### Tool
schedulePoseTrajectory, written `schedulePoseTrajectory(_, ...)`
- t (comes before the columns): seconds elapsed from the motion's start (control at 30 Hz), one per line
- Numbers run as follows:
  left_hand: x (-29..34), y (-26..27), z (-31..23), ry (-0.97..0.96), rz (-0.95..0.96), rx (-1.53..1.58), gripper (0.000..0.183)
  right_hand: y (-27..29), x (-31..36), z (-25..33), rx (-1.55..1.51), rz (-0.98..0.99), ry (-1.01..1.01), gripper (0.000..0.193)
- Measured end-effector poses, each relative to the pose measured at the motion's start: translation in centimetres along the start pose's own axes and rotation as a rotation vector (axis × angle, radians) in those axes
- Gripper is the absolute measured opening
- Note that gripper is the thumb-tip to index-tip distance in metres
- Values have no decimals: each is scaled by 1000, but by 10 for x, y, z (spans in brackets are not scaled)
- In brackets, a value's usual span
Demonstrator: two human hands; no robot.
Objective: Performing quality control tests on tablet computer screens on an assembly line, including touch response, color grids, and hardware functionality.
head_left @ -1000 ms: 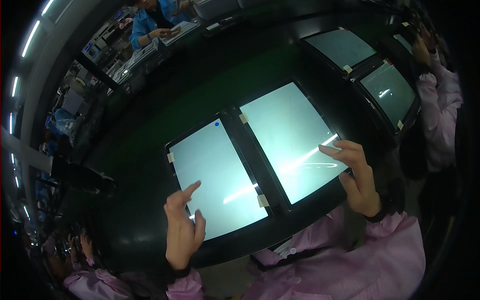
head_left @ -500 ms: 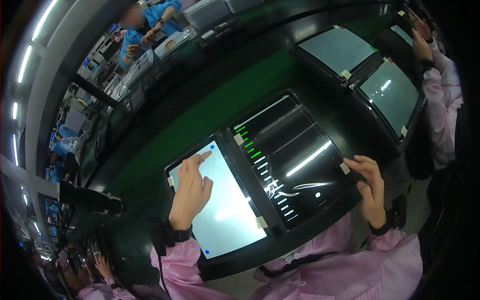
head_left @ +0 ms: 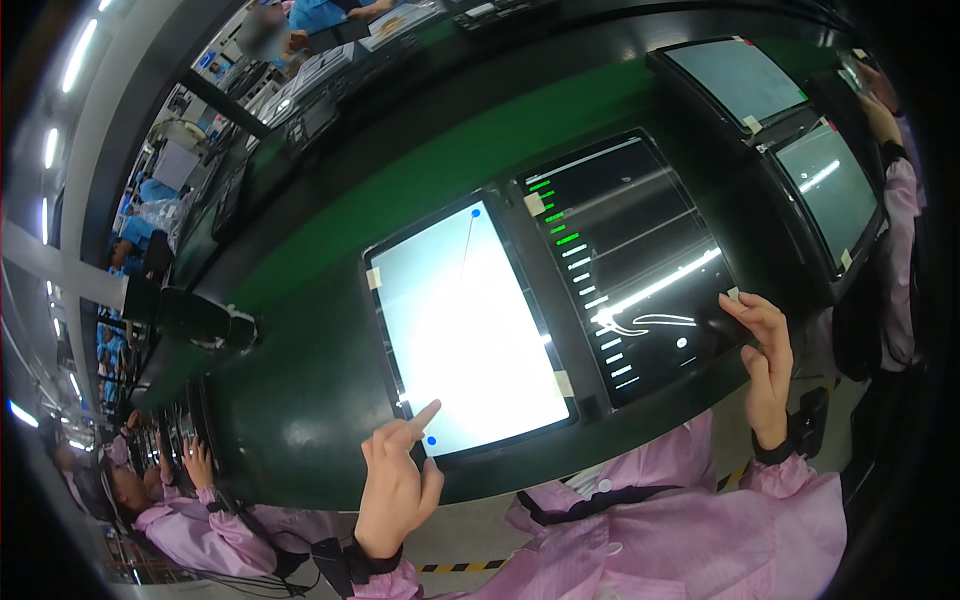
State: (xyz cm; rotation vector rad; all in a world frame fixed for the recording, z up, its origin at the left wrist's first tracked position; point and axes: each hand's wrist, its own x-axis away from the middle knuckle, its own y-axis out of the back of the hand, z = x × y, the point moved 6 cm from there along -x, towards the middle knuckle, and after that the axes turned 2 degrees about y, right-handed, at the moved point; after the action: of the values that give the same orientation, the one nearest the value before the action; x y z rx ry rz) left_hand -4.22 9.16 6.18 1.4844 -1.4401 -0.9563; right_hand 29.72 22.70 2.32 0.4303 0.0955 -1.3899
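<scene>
Before me lie two tablets side by side on the table. The left tablet (head_left: pixel 465 320) has a bright white screen with a blue dot (head_left: pixel 476 213) near its top and another blue dot (head_left: pixel 431 441) at its lower left corner. A thin line runs down from the upper dot. My left hand (head_left: pixel 395 485) is empty, its index finger stretched out over the screen's lower left, close to the lower dot. On the right tablet (head_left: pixel 640 260), a dark screen carries rows of green and white text. At its right edge is my right hand (head_left: pixel 765 370), fingers apart beside a tape tab (head_left: pixel 735 295), holding nothing.
Two more tablets, an upper one (head_left: pixel 735 80) and a lower one (head_left: pixel 825 185), lie at the right near a co-worker's hand (head_left: pixel 882 120). A black cylindrical object (head_left: pixel 190 315) stands at the left. Co-workers sit at the far left and across the table.
My left hand has moved down the white screen from the upper dot to near the lower one, and a thin line now shows. My right hand stays by the dark tablet's edge. The view has shifted.
</scene>
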Motion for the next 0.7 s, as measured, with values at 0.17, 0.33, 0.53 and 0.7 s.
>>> schedulePoseTrajectory(0.17, 30, -3, 3, 31, -54, 48, 45, -6, 3, 1, -15, 31, 6, 47)
schedulePoseTrajectory(0.33, 40, -8, 5, 34, -71, 33, 42, -7, 4, 5, -41, 25, 9, 49)
schedulePoseTrajectory(0.53, 46, -10, 10, 101, -65, 49, 43, -10, -1, 7, -24, 36, 24, 49)
schedulePoseTrajectory(0.7, 38, -6, 9, 54, -113, 73, 42, -6, -7, 9, 21, 25, 68, 47)
